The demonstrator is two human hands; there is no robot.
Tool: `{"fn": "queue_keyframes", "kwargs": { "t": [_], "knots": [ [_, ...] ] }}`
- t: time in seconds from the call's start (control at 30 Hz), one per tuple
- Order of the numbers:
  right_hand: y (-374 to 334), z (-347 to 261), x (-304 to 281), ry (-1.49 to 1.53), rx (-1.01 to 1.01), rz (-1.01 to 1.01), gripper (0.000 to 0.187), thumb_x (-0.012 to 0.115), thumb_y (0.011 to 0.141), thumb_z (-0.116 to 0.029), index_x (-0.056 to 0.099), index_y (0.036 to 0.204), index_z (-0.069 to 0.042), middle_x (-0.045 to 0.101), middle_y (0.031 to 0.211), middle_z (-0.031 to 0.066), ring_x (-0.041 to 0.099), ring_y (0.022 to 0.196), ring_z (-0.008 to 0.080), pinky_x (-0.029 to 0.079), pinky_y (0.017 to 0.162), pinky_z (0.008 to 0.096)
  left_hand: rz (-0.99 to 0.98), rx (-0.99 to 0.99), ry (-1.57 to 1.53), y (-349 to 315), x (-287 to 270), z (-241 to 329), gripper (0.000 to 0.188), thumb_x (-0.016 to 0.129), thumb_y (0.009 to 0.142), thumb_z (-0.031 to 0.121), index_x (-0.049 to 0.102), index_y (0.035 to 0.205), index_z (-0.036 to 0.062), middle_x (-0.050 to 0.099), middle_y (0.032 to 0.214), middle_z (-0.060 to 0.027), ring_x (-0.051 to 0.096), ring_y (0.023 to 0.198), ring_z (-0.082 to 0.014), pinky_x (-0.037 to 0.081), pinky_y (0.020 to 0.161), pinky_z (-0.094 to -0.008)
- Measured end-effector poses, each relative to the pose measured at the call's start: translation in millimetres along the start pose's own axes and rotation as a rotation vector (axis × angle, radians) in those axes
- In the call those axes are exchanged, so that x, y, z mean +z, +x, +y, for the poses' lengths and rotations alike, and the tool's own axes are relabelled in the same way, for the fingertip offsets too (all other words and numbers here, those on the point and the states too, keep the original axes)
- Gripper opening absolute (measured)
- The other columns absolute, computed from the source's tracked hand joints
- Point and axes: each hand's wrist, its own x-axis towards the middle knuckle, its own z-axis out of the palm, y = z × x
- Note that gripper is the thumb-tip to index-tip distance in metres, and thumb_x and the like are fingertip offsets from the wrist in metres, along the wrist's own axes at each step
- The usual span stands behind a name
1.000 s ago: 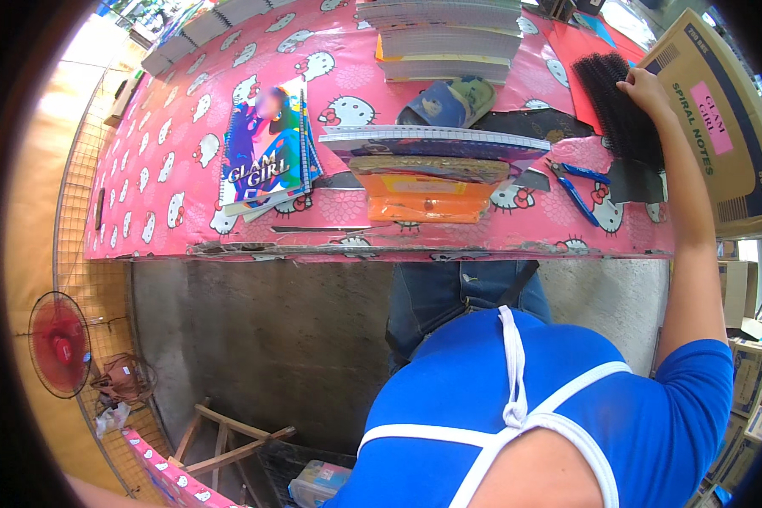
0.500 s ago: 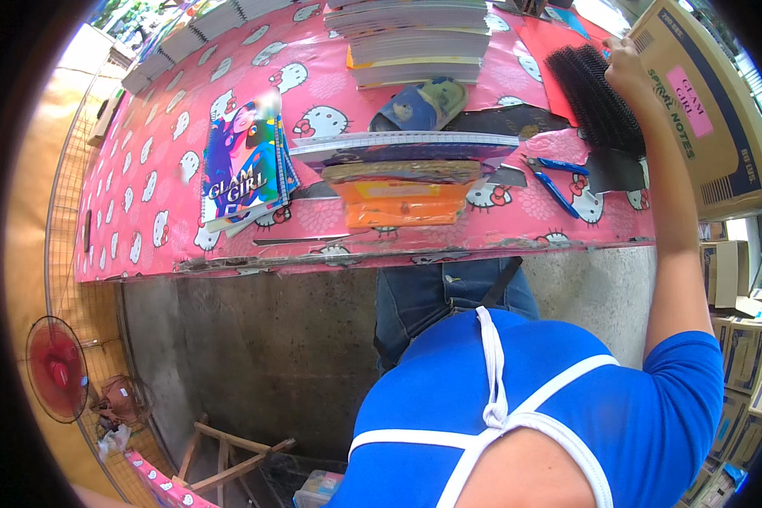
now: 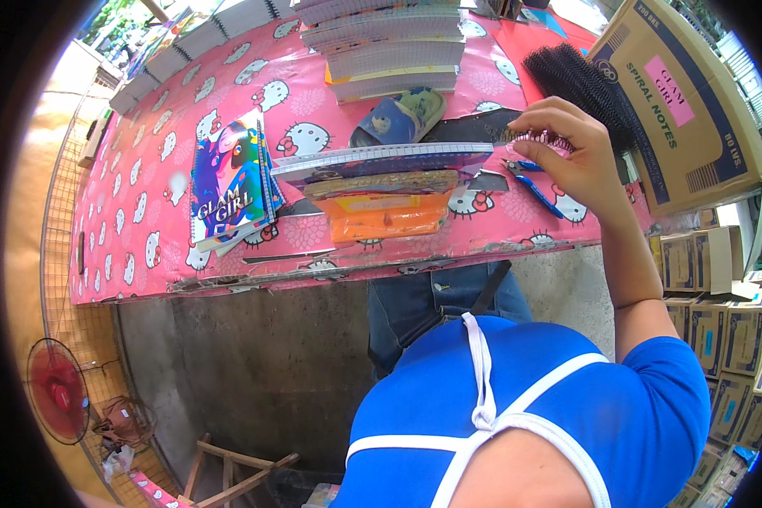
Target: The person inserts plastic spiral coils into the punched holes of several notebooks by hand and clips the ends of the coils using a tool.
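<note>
table cover [image 3: 144, 212]: pink, white cat print | spiral coils [image 3: 580, 80]: black | pliers [image 3: 538, 190]: blue handles | folder [image 3: 385, 220]: orange

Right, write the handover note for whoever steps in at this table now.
Left hand: not in view.
Right hand: fingers pinch a thin spiral coil, just below the black coil bundle.
Things: notebook lying flat near the table edge, blue pliers to its right, colourful notebooks to its left, notebook stacks behind.
Done: one coil in hand.
Left: the coil is not yet at the notebook.
</note>
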Motion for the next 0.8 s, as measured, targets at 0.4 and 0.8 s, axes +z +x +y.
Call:
{"fn": "queue_keyframes", "kwargs": {
  "t": [0.4, 0.8],
  "knots": [
    [-1.0, 15.7, 16.3, 0.061, -0.068, 0.033, 0.029, 0.069, 0.068, 0.008, 0.071, 0.094, -0.005, 0.058, 0.082, 0.0048, 0.056, 0.075, 0.0148, 0.046, 0.066, 0.0268, 0.195, 0.994, -0.210, 45.0, -84.7, 150.8, 0.010, 0.061, 0.081, 0.011, 0.065, 0.088, 0.0047, 0.063, 0.079, 0.0025, 0.057, 0.071, -0.0075, 0.048, 0.064, -0.0260],
    [-2.9, 3.1, 17.7, 0.179, 0.002, -0.081, 0.025, 0.068, 0.073, 0.004, 0.071, 0.097, -0.003, 0.052, 0.080, 0.0040, 0.051, 0.073, 0.0121, 0.043, 0.065, 0.0254, -0.313, 0.337, 0.631, 11.6, 148.1, 4.9, 0.017, 0.079, 0.072, 0.024, 0.074, 0.083, 0.0108, 0.067, 0.095, -0.0027, 0.060, 0.091, -0.0184, 0.026, 0.100, -0.0415]
  ]
}}
